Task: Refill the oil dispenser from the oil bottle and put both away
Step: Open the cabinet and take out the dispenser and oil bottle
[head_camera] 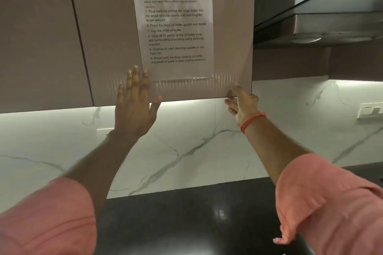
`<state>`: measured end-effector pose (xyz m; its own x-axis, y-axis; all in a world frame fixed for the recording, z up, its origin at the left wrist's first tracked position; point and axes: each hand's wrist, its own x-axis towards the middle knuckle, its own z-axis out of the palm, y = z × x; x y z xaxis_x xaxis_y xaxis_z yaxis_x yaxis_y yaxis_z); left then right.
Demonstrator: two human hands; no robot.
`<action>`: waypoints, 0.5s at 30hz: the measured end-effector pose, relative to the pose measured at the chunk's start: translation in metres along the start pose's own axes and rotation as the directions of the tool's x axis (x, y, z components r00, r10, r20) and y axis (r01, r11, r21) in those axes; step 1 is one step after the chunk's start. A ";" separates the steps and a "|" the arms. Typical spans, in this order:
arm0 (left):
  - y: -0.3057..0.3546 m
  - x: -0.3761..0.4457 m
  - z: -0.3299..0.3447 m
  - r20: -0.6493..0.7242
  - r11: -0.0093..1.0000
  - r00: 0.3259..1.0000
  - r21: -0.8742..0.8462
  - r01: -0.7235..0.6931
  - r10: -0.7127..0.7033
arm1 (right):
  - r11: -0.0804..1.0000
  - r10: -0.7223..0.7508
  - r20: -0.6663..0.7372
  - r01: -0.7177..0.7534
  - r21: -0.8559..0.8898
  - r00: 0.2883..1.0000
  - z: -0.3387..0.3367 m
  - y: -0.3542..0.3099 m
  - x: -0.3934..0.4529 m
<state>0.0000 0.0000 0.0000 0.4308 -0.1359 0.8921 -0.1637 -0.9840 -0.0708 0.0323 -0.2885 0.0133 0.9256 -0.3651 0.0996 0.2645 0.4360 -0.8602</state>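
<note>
You stand at a dark, glossy speckled countertop (186, 219) backed by a white marble-look wall (186, 141) with grey veins, lit from under the upper cabinets; a steel range hood (319, 18) hangs at the upper right and a white switch plate (370, 109) sits on the wall at the far right. The brown, finely ribbed cabinet door (232, 27) in front of you is a tall upright rectangle facing you, with a printed instruction sheet (174, 20) taped flat on it. Your left hand (135, 105) lies flat against the door's lower left, fingers straight and slightly spread. Your right hand (241, 103), wearing an orange wristband (251, 121), hooks curled fingers round the door's bottom right corner. Pink sleeves (331, 203) cover both forearms. Neither the oil dispenser nor the oil bottle is in view.
</note>
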 end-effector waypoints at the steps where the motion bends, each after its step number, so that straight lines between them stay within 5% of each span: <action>1: 0.000 0.000 0.000 0.005 1.000 1.000 -0.004 0.008 -0.008 | 0.998 -0.006 0.002 0.006 0.059 1.000 0.003 -0.001 0.000; 15: -0.001 -0.003 -0.005 0.008 1.000 1.000 0.023 -0.015 0.015 | 0.965 -0.042 -0.011 0.044 0.260 0.999 0.002 0.010 -0.016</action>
<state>-0.0057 0.0018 -0.0005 0.4353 -0.1516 0.8874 -0.1496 -0.9842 -0.0948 0.0207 -0.2766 0.0041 0.9107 -0.3918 0.1306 0.3657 0.6183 -0.6957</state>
